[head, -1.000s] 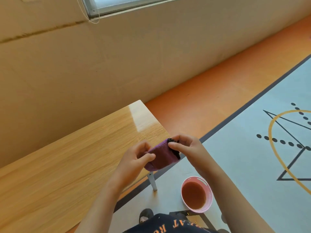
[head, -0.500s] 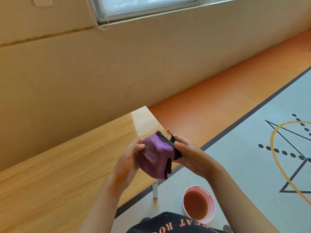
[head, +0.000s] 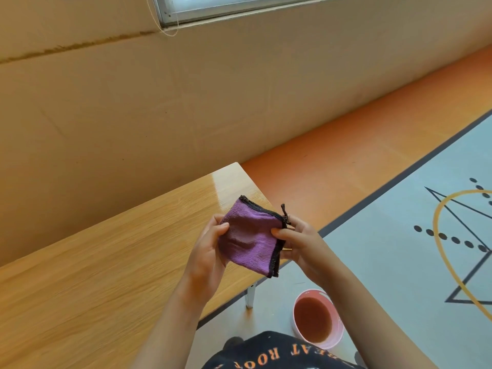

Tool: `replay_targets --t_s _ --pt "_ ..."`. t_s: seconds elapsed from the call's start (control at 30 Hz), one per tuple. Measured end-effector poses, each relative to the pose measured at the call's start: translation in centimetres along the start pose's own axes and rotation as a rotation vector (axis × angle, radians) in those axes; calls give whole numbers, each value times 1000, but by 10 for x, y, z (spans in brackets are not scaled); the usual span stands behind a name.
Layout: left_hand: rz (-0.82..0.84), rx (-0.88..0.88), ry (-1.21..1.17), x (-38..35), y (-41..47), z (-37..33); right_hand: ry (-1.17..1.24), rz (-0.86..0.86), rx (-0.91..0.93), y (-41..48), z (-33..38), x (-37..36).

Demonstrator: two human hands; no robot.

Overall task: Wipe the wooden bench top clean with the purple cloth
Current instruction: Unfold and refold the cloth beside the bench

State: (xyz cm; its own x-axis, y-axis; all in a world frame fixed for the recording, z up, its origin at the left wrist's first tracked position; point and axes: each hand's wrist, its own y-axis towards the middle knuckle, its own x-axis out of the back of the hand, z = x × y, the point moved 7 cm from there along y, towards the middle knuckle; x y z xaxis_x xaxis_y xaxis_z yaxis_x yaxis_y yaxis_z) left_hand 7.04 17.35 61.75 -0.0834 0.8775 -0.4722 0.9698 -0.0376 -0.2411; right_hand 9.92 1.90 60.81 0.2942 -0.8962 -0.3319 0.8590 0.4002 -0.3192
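One wooden bench top runs from 9 to 7 o'clock below a beige wall. Just right of centre, over the bench's right end, two hands hold one folded purple cloth off the wood. The left hand grips its 9 o'clock side and the right hand pinches its 3 o'clock edge. One pink bowl of brown liquid sits on the floor at 5 o'clock, near one bench leg.

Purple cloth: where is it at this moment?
Head view, centre: the purple cloth is held between the left hand and right hand over the right end of the wooden bench top, with the pink basin lower right.
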Motion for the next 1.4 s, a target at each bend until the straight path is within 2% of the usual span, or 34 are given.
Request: replay_targets --t_s 0.1,0.27,0.4,0.5,0.57,0.67,0.77,0.9,1.0,1.07,1.27,1.4 --pt "-13 38 23 0 -1 8 -56 -34 -15 -1 -5 6" --pt "14 75 6 7 3 5 -131 -19 81 -2 0 15" --pt "134 156 96 -3 7 6 -243 104 -26 1 0 2" --pt "182 258 237 -8 10 12 -228 175 -77 2 -3 -10" --pt "165 278 215 -4 12 14 -200 142 -34 3 -1 -9" --pt "123 369 -83 -1 8 28 -57 42 1 4 -2 3" --pt "207 473 -298 -11 -1 56 63 -48 4 5 -7 21" --pt "191 418 73 -18 5 72 88 -180 -7 -3 -20 52" --pt "126 387 258 -20 21 80 -13 -262 -67 -19 -33 81" --pt "158 390 370 -29 31 93 -22 -327 -115 -32 -44 105" --pt "310 498 361 -74 41 152 189 -568 -139 -71 -75 169" --pt "337 595 366 -88 54 205 179 -545 -234 -85 -116 195"
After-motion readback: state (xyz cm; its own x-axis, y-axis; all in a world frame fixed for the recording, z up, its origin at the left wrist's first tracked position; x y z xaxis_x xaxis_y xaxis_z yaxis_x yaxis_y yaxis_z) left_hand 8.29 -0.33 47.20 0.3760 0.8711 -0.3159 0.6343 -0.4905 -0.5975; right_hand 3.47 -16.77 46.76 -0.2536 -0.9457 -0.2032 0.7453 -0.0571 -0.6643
